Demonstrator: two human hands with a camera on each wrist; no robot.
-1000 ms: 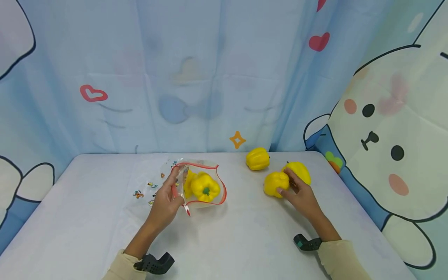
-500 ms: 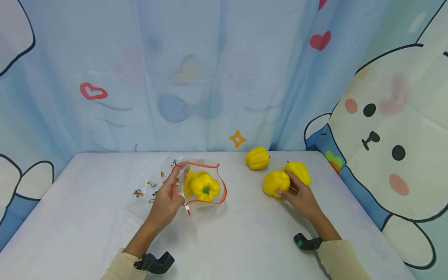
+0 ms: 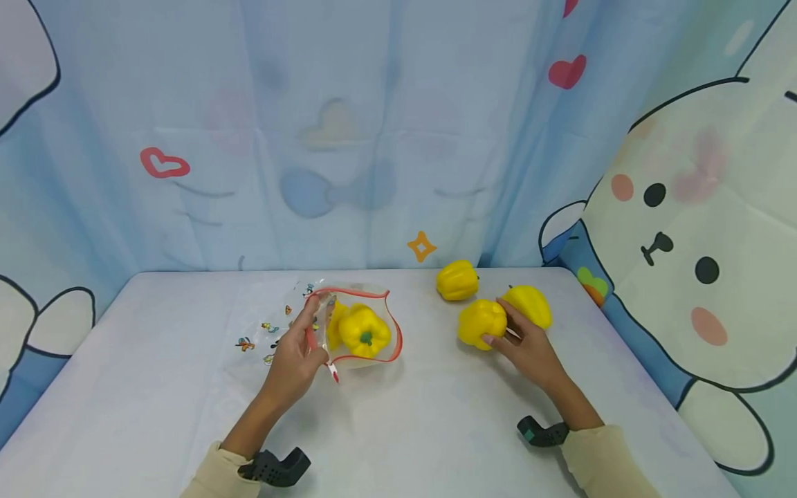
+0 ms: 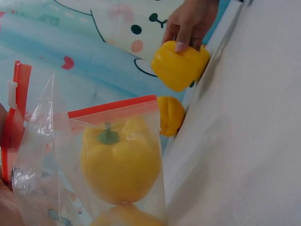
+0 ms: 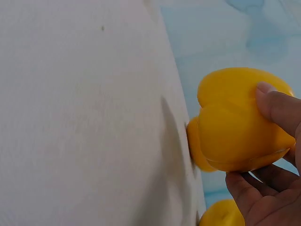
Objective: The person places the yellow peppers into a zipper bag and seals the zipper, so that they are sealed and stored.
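In the head view my left hand [image 3: 295, 360] grips the near-left edge of a clear zip bag [image 3: 394, 339] with a red rim, its mouth spread wide. Inside it lie yellow bell peppers, the front one [image 3: 366, 330] showing a green stem. My right hand [image 3: 529, 346] holds another yellow bell pepper [image 3: 481, 324] between thumb and fingers. The right wrist view shows this held pepper [image 5: 244, 117] up close, apart from the table, with the thumb on one side and fingers beneath. In the left wrist view the bag's red zip slider edge [image 4: 16, 103] is near the hand.
Two more yellow bell peppers stand on the white table [image 3: 398, 429]: one at the back [image 3: 457, 280], one just behind the right hand [image 3: 529, 306]. Small printed figures [image 3: 245, 344] show on the bag's side. A patterned blue curtain [image 3: 349, 138] hangs behind the table.
My right hand has shifted slightly left with the bell pepper, away from the pepper behind it. The left hand and bag look the same.
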